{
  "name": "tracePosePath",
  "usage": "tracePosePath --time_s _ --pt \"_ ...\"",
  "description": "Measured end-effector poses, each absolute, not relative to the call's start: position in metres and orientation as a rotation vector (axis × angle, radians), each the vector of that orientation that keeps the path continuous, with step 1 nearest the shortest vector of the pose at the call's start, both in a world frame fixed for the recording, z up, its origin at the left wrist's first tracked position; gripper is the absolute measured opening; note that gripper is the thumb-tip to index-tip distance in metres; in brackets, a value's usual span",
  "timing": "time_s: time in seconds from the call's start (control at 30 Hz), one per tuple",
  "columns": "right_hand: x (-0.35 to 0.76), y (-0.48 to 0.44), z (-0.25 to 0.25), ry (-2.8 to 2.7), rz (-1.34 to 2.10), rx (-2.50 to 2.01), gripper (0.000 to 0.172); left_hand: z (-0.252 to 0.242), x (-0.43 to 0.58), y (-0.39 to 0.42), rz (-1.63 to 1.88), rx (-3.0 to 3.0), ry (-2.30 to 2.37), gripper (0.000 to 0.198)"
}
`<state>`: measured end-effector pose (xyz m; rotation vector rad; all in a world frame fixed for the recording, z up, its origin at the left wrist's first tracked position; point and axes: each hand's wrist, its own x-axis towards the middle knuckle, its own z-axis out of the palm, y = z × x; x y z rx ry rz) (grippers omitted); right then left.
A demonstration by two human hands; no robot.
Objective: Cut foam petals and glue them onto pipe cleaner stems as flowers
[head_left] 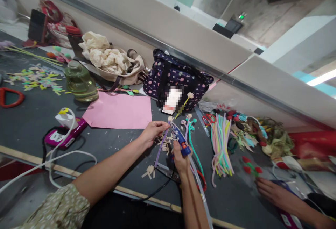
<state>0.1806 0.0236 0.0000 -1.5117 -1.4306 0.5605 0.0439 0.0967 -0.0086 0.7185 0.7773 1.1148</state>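
My left hand [152, 133] pinches the top of a purple pipe cleaner [160, 148], just below a small cream flower head [170, 119]. In my right hand [181, 157] is a blue hot glue gun [181, 140] with orange parts, its nozzle pointing up close to the flower head. Whether the nozzle touches the flower cannot be made out. Small cream pieces [165, 147] lie under my hands, and a few more cream pieces [149, 171] lie nearer the table edge. Right of the glue gun are finished-looking stems with a teal twisted stem [193, 145] among them.
A pink sheet [120, 111] lies left of my hands. Behind stand a dotted dark bag [181, 78] and a green bottle [80, 82]. Pipe cleaners [222, 145] lie in a bundle at right. Another person's hand [270, 188] holds red-tipped stems. A white cable [70, 154] crosses the left side.
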Motion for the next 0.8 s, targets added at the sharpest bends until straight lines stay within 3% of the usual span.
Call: tracePosePath --time_s 0.5,0.67,0.8 --pt "0.198 0.037 -0.009 -1.333 0.630 -1.582 0.040 -0.002 0.033 0.104 1.200 0.679 0.847 0.026" --pt "0.207 0.046 -0.013 -1.127 0.843 -1.599 0.035 -0.003 0.031 0.108 1.202 0.611 0.819 0.025" --pt "0.208 0.052 -0.012 -1.204 0.777 -1.692 0.029 -0.007 0.035 0.107 1.187 0.599 0.815 0.025"
